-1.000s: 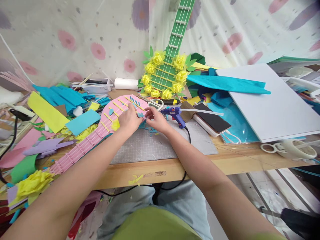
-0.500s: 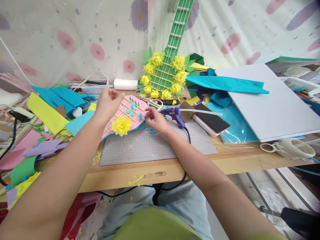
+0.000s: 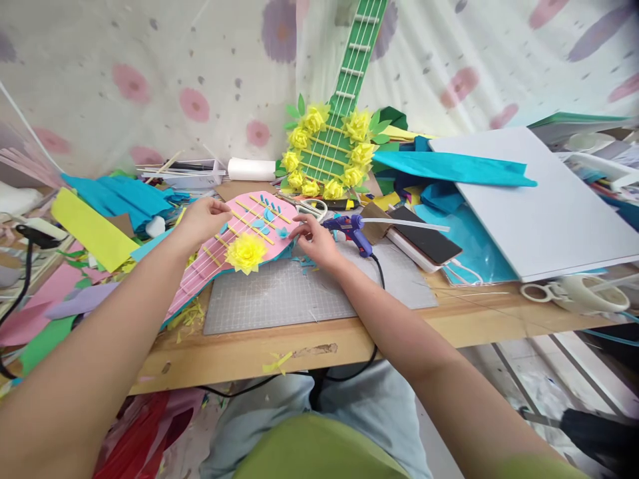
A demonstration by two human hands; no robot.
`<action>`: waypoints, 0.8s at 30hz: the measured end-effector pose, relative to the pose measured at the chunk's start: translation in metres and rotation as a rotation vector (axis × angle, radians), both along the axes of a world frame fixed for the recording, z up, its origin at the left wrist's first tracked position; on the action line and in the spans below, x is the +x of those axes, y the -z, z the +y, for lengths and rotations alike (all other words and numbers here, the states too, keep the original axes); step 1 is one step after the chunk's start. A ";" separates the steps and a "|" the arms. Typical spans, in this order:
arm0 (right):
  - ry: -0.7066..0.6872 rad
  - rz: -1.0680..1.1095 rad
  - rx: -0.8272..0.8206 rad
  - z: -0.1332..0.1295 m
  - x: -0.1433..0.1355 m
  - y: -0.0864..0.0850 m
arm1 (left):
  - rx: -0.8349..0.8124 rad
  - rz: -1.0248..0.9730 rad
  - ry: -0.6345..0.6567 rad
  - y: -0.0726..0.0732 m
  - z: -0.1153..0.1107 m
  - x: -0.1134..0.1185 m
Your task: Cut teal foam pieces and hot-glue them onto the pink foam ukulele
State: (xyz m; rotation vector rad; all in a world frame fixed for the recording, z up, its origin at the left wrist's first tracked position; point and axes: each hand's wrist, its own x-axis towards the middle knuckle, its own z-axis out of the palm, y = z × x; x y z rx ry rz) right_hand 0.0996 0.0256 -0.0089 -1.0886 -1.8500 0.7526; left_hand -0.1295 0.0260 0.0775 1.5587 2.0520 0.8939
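A pink paper guitar (image 3: 277,249) with a blue edge lies at a slant, its body partly over the grey cutting mat (image 3: 259,303). It bears yellow strips, white strings, a large yellow paper flower (image 3: 246,253) and small blue paper pieces (image 3: 268,214). Over the guitar's upper left edge is my left hand (image 3: 202,225), fingertips pinched together; anything between them is too small to make out. My right hand (image 3: 315,241) has its thumb and fingers at the right edge of the guitar body, beside a small blue flower, and appears to grip that edge.
A purple glue gun (image 3: 354,234) with a glue stick and black cord lies right of my right hand. Behind stands a green guitar (image 3: 324,150) with yellow flowers. Scissors (image 3: 312,209), a phone (image 3: 424,234), a white board (image 3: 544,206) and paper scraps (image 3: 94,229) surround the mat.
My left hand has moved left and down, away from the middle of the guitar body, uncovering more of its pink surface. My right hand stays at the right edge.
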 end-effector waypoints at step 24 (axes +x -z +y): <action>0.098 -0.770 -0.580 -0.006 0.148 -0.050 | 0.001 0.526 0.581 0.034 0.039 0.016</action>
